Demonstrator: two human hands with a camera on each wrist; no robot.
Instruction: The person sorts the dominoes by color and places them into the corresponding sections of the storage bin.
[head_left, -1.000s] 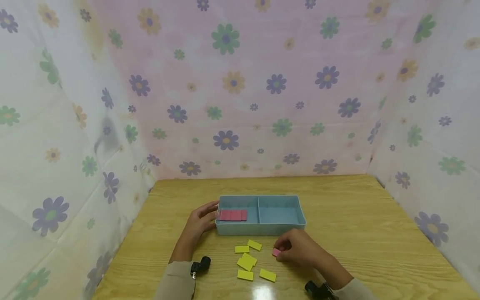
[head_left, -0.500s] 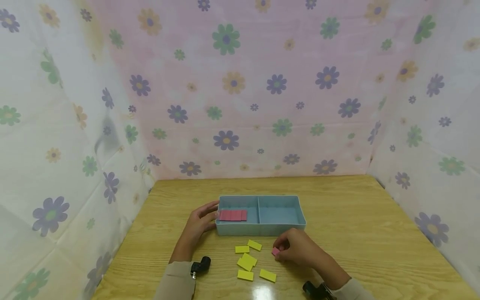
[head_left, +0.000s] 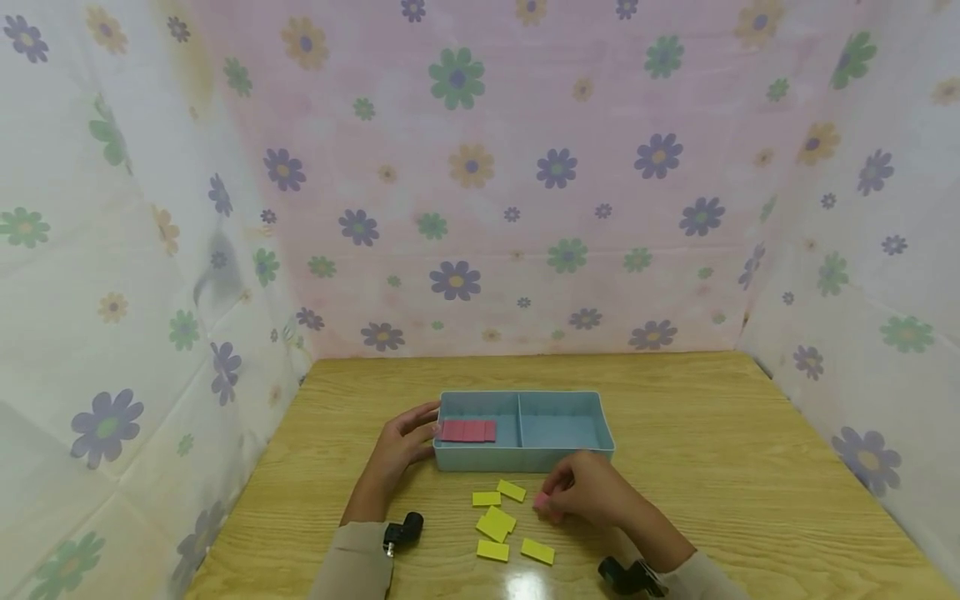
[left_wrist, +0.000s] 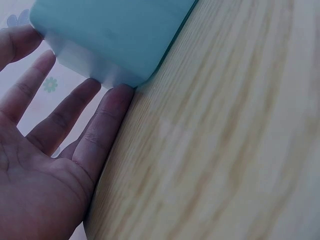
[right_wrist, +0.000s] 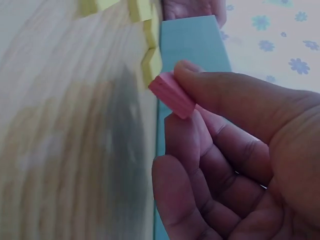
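Observation:
A blue two-compartment tray [head_left: 487, 460] stands on the table. My left hand [head_left: 401, 446] touches its left end with fingers extended; the left wrist view shows the fingertips [left_wrist: 117, 97] against the tray's side [left_wrist: 115, 35]. Between thumb and fingers, my right hand [head_left: 596, 492] pinches a small pink block [right_wrist: 172, 94] in front of the tray's right half, lifted off the table. Several pink blocks [head_left: 468, 431] lie in a row in the left compartment. To the left of my right hand, several yellow blocks [head_left: 496, 524] lie scattered on the table, two of them overlapping.
The wooden table [head_left: 697, 450] carries everything. A flowered cloth [head_left: 510, 250] hangs behind it and along both sides. Black wrist cameras [head_left: 405, 529] sit on both forearms.
My right hand has moved slightly left and away from me with the pink block, which has turned in its fingers. My left hand stays at the tray's end.

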